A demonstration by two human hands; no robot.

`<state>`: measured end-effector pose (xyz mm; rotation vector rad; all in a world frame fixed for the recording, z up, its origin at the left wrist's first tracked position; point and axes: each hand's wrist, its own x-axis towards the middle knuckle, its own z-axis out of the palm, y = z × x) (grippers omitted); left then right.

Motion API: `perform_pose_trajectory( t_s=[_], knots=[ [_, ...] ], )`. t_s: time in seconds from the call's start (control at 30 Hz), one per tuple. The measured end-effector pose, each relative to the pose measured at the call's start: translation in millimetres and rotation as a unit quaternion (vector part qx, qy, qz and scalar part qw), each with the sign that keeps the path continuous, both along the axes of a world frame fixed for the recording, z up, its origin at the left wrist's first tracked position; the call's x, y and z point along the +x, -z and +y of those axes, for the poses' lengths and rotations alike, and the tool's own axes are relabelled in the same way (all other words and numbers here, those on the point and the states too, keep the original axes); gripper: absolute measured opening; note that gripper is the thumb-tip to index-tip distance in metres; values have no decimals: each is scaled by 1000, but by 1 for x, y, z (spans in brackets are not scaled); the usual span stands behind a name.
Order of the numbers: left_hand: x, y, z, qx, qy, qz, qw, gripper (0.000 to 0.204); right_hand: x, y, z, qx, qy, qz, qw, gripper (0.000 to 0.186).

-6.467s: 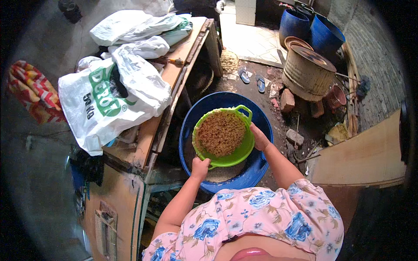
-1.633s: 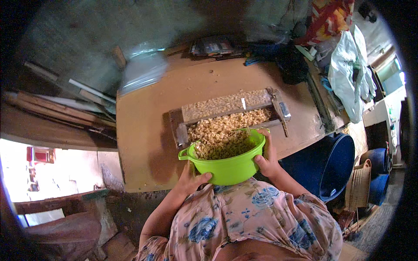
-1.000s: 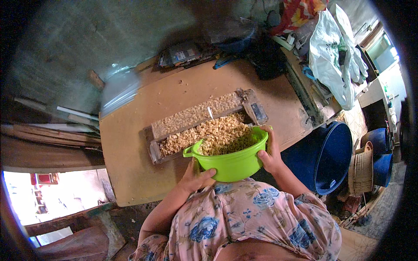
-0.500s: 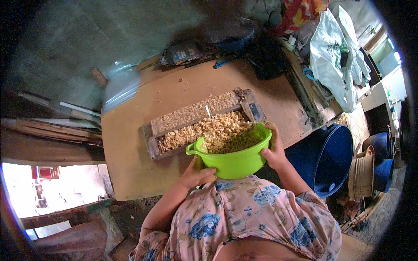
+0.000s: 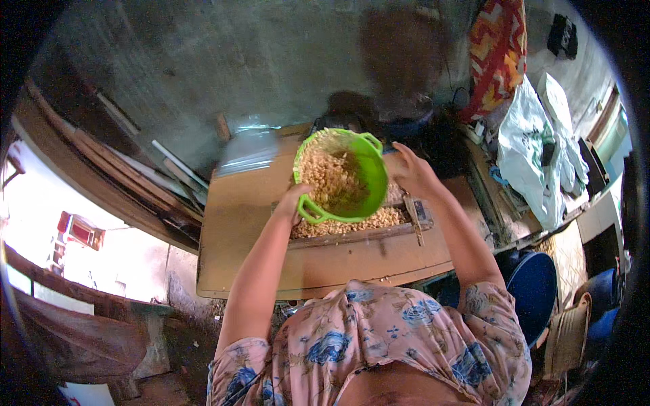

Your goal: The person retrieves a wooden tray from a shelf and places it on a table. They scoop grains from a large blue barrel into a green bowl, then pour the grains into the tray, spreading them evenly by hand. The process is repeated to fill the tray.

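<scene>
A lime-green plastic bowl (image 5: 372, 179) with side handles is raised over the table, tilted so that its inside shows. Pale, nut-like pieces (image 5: 325, 166) lie heaped toward its left side. My left hand (image 5: 292, 203) grips the bowl's lower left rim beside one handle. Off the bowl's right side, my right hand (image 5: 418, 177) has its fingers stretched out and a gap to the bowl. Beneath is a shallow wooden frame (image 5: 345, 238) holding more of the same pieces, its far part mostly hidden by the bowl. A thin wooden stick (image 5: 414, 222) lies across the frame's right end.
The brown table (image 5: 237, 230) carries a stack of clear plastic sheets (image 5: 250, 152) at its far left. White plastic bags (image 5: 531, 152) hang at the right. A blue barrel (image 5: 531, 291) stands right of the table, and wooden planks (image 5: 115, 179) are at the left.
The bowl has moved away from my body, up over the frame, and tipped to the left. My right hand has let go of its rim; my left hand still holds it.
</scene>
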<state>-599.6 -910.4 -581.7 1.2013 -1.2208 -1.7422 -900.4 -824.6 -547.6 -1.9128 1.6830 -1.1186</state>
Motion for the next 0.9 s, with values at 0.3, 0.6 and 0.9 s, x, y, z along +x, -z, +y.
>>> perform_pose_trajectory(
  t_s=[0.3,0.6,0.9],
  knots=[
    [2,-12,6,-237,-63,49,968,59,94,47,-137,-43,-79,156,984,24],
    [3,20,-7,-370,-153,72,914,80,198,74,-116,267,-101,-583,761,36],
    [27,17,22,-189,-186,228,937,73,206,45,-107,241,-175,-738,605,42]
  ],
)
